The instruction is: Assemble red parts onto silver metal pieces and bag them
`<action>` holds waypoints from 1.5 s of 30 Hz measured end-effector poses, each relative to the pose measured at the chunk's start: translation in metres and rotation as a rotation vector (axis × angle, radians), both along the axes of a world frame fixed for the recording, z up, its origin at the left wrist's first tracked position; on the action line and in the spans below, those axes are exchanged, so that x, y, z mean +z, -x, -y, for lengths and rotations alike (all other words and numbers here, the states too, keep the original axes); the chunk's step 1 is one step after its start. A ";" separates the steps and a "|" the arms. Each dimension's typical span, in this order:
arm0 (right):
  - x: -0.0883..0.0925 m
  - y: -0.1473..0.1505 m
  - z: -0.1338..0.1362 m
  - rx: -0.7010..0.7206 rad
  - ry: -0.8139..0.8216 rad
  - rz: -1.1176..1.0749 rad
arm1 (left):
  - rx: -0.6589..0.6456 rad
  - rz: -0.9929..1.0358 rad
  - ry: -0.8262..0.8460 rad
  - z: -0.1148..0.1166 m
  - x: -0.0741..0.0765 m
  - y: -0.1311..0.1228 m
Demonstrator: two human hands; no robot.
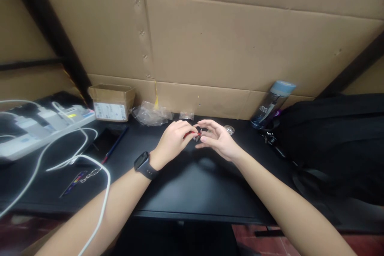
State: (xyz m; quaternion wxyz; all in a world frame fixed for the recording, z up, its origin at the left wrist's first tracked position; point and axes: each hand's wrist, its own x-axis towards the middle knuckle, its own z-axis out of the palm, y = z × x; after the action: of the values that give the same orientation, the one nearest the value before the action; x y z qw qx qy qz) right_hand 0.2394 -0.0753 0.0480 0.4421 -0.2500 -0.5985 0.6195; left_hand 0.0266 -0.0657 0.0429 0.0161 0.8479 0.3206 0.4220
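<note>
Both my hands meet over the middle of a black desk (192, 184). My left hand (172, 140), with a black smartwatch (144, 165) on its wrist, is closed in a pinch around a small red and black object (193, 133). My right hand (217, 140) touches the same object from the right, thumb and fingertips curled on it. The object is too small and too covered to name.
A white power strip (45, 124) with white cables (75, 156) lies at the left, near a pen (115, 144) and keys (81, 177). A small cardboard box (112, 102) and plastic bags (151, 114) sit at the back. A blue-capped bottle (271, 106) and black backpack (333, 140) stand right.
</note>
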 end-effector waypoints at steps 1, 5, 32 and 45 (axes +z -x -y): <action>0.000 0.000 0.000 -0.009 -0.008 0.000 | -0.003 0.018 0.019 0.001 0.001 -0.001; -0.002 0.002 0.000 -0.074 -0.053 0.003 | 0.003 0.087 0.110 0.003 0.002 -0.004; -0.003 0.003 0.004 -0.433 -0.983 0.490 | -0.252 0.739 0.793 -0.003 -0.006 -0.012; 0.005 0.001 0.002 -0.535 -0.868 0.506 | -0.340 0.585 0.772 -0.002 0.001 -0.004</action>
State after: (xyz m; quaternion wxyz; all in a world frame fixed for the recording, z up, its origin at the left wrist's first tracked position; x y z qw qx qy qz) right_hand 0.2385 -0.0769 0.0534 0.4885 -0.3290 -0.8014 0.1043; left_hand 0.0308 -0.0632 0.0438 0.4855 0.6667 0.2925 0.4840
